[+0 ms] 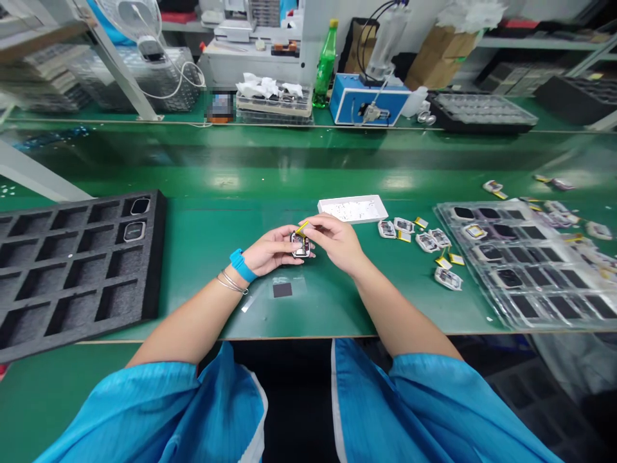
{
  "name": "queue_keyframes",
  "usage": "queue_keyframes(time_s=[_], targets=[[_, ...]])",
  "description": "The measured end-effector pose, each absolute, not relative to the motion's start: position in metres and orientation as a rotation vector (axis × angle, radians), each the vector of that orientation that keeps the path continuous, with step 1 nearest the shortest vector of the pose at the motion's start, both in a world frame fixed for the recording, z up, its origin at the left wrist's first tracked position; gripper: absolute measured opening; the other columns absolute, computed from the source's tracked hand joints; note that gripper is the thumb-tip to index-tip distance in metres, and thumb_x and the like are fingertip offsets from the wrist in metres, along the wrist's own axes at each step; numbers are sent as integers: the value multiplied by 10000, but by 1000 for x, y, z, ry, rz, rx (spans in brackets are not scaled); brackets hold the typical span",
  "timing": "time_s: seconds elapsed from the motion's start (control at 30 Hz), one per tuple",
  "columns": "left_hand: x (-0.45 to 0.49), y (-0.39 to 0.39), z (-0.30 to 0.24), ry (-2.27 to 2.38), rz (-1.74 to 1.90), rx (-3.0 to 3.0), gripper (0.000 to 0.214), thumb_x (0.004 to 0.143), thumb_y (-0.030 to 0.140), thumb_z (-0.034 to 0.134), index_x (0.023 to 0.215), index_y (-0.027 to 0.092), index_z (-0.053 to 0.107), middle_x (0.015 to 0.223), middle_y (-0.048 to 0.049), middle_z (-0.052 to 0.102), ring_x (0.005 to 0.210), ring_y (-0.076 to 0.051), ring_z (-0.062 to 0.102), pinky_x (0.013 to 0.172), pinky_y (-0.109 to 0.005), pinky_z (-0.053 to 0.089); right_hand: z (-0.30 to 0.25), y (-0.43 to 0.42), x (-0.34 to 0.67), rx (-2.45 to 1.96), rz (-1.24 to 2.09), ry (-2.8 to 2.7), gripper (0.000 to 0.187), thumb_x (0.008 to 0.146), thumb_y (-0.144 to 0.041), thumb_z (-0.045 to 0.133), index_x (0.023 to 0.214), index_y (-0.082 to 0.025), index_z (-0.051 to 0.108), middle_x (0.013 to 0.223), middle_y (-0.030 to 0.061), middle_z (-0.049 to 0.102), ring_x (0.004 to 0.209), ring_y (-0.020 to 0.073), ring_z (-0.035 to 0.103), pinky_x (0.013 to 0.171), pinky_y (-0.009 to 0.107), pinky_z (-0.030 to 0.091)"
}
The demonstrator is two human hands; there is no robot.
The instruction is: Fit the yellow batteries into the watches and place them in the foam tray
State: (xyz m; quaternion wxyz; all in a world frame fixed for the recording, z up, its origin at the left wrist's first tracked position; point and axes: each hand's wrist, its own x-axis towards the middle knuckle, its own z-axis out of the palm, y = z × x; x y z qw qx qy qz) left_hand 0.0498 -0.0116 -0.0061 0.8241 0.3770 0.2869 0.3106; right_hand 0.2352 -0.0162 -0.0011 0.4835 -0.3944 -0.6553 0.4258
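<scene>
Several loose modules (427, 242) near right hand (337, 242)

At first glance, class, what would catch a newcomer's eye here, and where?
Dead centre, the left hand holds a small watch-like module while the right hand pinches its yellow tab. A black foam tray fills the left of the green bench, and loose modules lie scattered to the right.

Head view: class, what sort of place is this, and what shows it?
Probably an electronics assembly line: a black foam compartment tray, clear trays of small parts, and a small electronic module held in the left hand.
</scene>
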Motion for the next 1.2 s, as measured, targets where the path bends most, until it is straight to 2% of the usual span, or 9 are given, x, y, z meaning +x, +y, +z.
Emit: queue_keyframes(time_s=[0.07,0.27,0.4,0.47,0.57,0.63,0.77,0.97,1.2], targets=[[52,-12,-3,656,690,782,345,719,121,774,1034,148,638,865,-39,734,823,-195,762,654,-206,608,-3,-17,234,-990,971,-1629,362,833,-578,698,933,-235,756,952,49,688,783,167,627,710,337,560],[62,-13,-5,822,735,756,176,786,93,666,959,115,643,766,-61,723,682,-183,747,561,-210,582,-11,-14,229,-1068,853,-1731,280,881,-509,649,941,-251,740,945,50,697,863,197,629,842,383,546],[56,-7,-5,892,765,755,123,772,71,631,890,105,630,797,-88,737,631,-172,728,521,-212,561,-11,-10,230,-1139,870,-1535,440,788,-488,738,1153,-258,652,1036,49,686,917,196,623,832,355,542],[46,-1,-1,872,739,781,139,762,75,627,898,99,643,825,-102,749,631,-174,723,544,-237,577,-6,-17,232,-1197,822,-1499,365,790,-432,731,1093,-241,660,1044,49,691,920,194,624,826,343,528],[24,7,5,790,615,849,209,734,93,669,942,96,669,820,-111,756,688,-201,733,658,-339,627,-4,-45,230,-1276,892,-1769,89,836,-292,663,844,-211,700,907,39,702,818,188,629,797,350,509],[11,8,6,731,489,892,225,717,105,703,941,98,681,805,-120,757,731,-220,739,744,-417,635,-12,-68,224,-1311,930,-1976,68,827,-201,660,785,-206,713,889,47,701,826,200,638,816,368,506],[1,1,-6,641,301,900,244,705,125,736,944,101,692,791,-131,756,758,-234,742,871,-523,600,-35,-99,209,-1444,684,-2065,94,828,-150,675,862,-206,743,1031,88,686,1008,255,625,963,442,488],[12,-12,-16,587,237,909,241,705,120,728,942,109,683,854,-136,769,798,-228,748,878,-487,602,-41,-96,205,-1474,583,-2111,105,839,-188,663,875,-200,761,1027,103,689,998,273,646,962,466,511],[15,-3,-25,568,195,928,254,646,116,740,895,114,687,799,-112,753,752,-209,733,803,-437,615,-51,-75,210,-1468,642,-2088,174,815,-311,650,727,-199,749,933,114,697,900,270,701,883,435,573]])
